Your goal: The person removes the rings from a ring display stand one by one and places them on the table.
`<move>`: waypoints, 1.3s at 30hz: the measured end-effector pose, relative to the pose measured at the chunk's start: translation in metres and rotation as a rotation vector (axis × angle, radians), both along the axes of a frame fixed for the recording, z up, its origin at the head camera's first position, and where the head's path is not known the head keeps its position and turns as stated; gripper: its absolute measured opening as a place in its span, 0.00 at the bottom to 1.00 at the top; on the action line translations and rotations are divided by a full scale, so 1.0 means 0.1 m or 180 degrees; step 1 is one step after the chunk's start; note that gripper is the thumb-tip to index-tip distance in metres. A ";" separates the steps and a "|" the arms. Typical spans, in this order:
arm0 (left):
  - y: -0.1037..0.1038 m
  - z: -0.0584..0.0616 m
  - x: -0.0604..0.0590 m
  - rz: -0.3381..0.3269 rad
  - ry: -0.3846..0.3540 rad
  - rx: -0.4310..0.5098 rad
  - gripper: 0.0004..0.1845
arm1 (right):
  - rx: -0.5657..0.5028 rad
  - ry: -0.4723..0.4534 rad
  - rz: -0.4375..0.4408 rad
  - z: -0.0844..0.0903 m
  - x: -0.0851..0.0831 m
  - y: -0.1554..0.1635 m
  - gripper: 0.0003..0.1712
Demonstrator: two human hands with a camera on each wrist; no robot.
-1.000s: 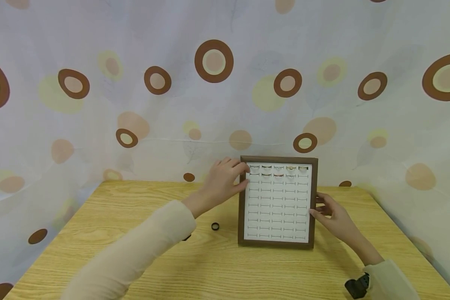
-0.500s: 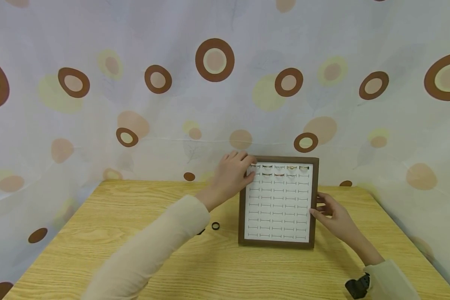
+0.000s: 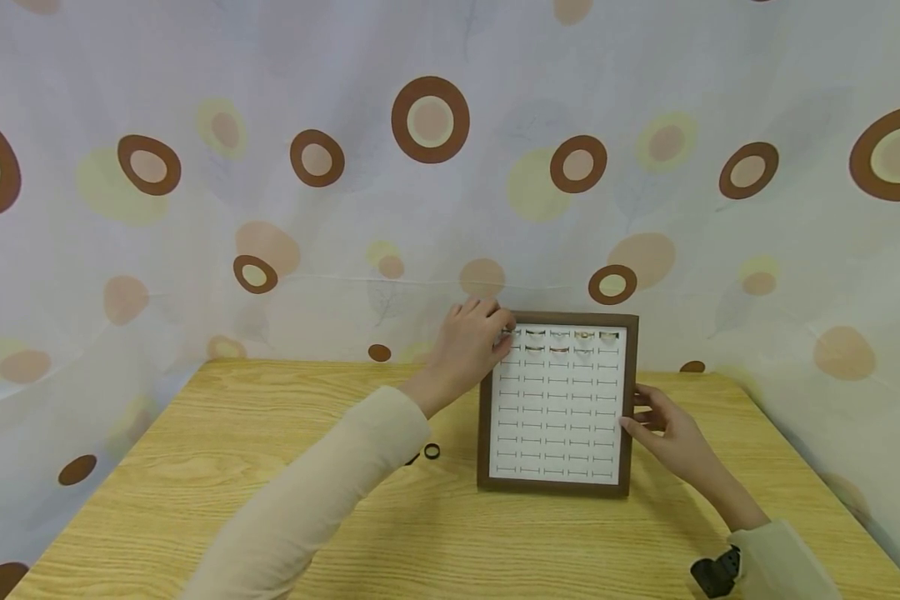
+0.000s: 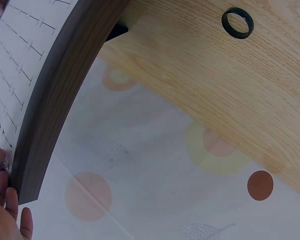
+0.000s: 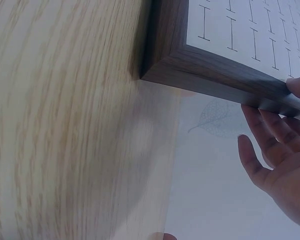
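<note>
A ring display frame (image 3: 484,433) with a dark brown border and a white slotted panel stands upright on the table. Rings (image 3: 583,335) fill the top row, with a few more in the second row. My left hand (image 3: 467,343) is at the upper left corner, thumb and forefinger pinching the ring in the first slot; that ring is mostly hidden behind the fingers. At the right edge, my right hand (image 3: 667,435) grips the frame, thumb on the front and fingers along the side (image 5: 285,135).
A loose black ring (image 3: 432,451) lies on the wooden table (image 3: 255,417) left of the frame. Behind the table hangs a patterned curtain (image 3: 330,225). A black device (image 3: 715,572) sits at the right wrist.
My left hand has moved right and slightly up from the frame's left border onto the first ring, and its thumb and forefinger have come together. The right hand has stayed put.
</note>
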State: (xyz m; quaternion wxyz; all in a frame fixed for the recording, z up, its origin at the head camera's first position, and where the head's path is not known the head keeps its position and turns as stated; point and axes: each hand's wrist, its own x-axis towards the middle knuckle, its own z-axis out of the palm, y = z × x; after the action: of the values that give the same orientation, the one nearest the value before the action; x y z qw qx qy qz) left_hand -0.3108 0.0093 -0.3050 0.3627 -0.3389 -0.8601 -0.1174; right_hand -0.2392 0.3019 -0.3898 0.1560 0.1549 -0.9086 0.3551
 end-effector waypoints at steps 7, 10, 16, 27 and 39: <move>0.01 0.01 0.00 0.0056 -0.0058 -0.0022 0.03 | -0.0031 -0.0012 0.0035 -0.03 0.00 0.01 0.29; 0.02 0.02 0.01 0.0066 -0.0086 -0.0040 0.03 | -0.0015 -0.0018 0.0021 -0.02 0.00 0.01 0.30; 0.01 0.04 0.01 0.0021 -0.0110 -0.0019 0.03 | -0.0019 -0.0032 0.0026 -0.01 0.00 0.01 0.30; -0.02 0.05 0.02 -0.0073 -0.0050 0.0030 0.02 | -0.0034 0.0041 0.0076 -0.03 -0.01 0.01 0.29; -0.05 0.07 0.02 -0.0198 -0.0204 -0.0012 0.03 | -0.0009 0.0027 0.0040 -0.02 0.00 0.01 0.30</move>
State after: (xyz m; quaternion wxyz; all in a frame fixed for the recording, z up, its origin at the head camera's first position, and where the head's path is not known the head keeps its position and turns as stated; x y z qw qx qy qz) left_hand -0.3085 0.0047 -0.2982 0.3306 -0.3623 -0.8605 -0.1378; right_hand -0.2390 0.3034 -0.3919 0.1578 0.1619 -0.9064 0.3568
